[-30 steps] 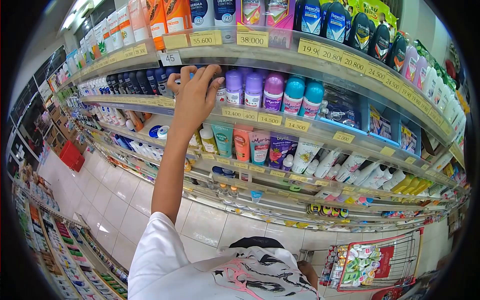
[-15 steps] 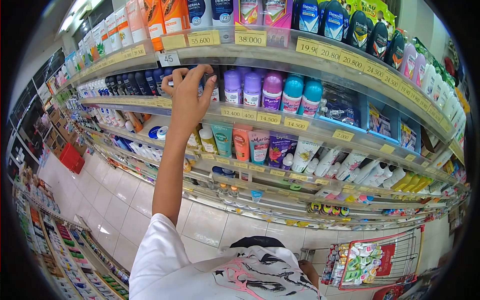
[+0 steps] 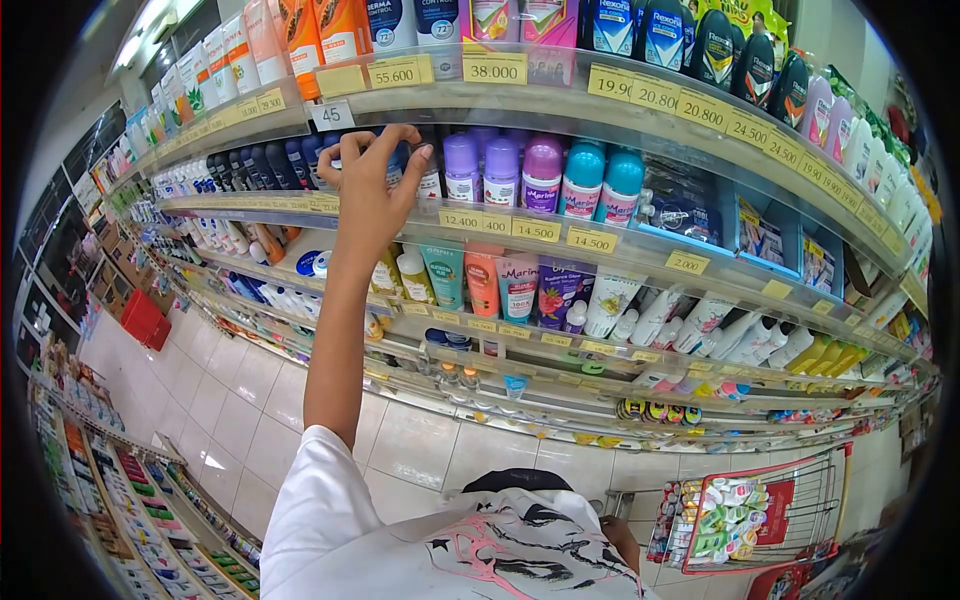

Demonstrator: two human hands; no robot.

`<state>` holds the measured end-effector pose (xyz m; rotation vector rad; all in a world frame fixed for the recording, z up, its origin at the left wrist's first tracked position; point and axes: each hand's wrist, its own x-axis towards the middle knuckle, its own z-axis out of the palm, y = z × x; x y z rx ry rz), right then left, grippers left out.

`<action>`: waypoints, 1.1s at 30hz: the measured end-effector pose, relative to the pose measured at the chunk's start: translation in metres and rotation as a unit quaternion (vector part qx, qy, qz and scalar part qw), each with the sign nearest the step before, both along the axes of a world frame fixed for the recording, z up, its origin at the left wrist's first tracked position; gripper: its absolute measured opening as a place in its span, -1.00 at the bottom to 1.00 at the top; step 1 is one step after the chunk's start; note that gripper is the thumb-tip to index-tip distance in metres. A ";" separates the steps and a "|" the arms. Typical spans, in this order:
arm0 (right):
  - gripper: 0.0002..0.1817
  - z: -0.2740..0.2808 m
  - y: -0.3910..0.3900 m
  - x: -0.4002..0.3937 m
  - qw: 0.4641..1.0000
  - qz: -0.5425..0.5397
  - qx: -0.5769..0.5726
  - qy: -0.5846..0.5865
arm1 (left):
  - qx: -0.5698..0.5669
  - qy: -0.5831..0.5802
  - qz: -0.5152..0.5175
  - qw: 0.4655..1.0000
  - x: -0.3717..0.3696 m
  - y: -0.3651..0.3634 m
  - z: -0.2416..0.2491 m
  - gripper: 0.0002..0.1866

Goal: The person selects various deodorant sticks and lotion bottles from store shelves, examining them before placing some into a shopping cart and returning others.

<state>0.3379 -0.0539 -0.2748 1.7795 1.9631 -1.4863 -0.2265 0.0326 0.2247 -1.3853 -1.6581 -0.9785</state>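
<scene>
My left hand point(image 3: 375, 185) is raised to the shelf of roll-on deodorants, its fingers curved and spread apart, the thumb held out to the right. The fingertips overlap dark blue roll-on bottles point(image 3: 312, 155) below the "45" tag point(image 3: 332, 115). Just right of the thumb stand purple-capped roll-ons point(image 3: 462, 168), a magenta-capped one point(image 3: 542, 172) and teal-capped ones point(image 3: 582, 178). Low in the view, my right hand point(image 3: 612, 528) shows only in part beside my shirt, close to the cart's near end; its fingers are hidden.
A red-trimmed shopping cart point(image 3: 770, 515) with packaged goods stands at lower right. Above my hand runs a shelf edge point(image 3: 560, 105) with yellow price tags. Tubes and bottles point(image 3: 482, 282) fill lower shelves. A red basket point(image 3: 146, 320) stands on the tiled floor at left.
The shelves sit slightly lower and left in view. My left hand keeps nearly the same curved pose by the roll-ons, a little further left in the picture.
</scene>
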 end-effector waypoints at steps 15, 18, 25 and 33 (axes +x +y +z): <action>-0.64 -0.020 -0.033 0.020 0.995 0.034 0.051 -0.074 | 0.267 -0.209 -0.162 0.927 0.039 -0.050 -0.085 -0.91; -0.50 -0.079 -0.065 0.059 0.994 0.040 0.091 -0.052 | 0.161 -0.382 -0.142 0.899 0.078 -0.051 -0.194 -0.80; -0.62 -0.073 -0.121 0.058 0.945 -0.277 0.061 -0.162 | -0.586 -0.302 -0.126 0.741 0.117 -0.185 -0.603 -0.67; -0.73 0.044 -0.087 0.072 0.803 -0.552 0.223 0.016 | -0.730 -0.509 -0.104 0.443 0.103 -0.237 -0.631 -0.83</action>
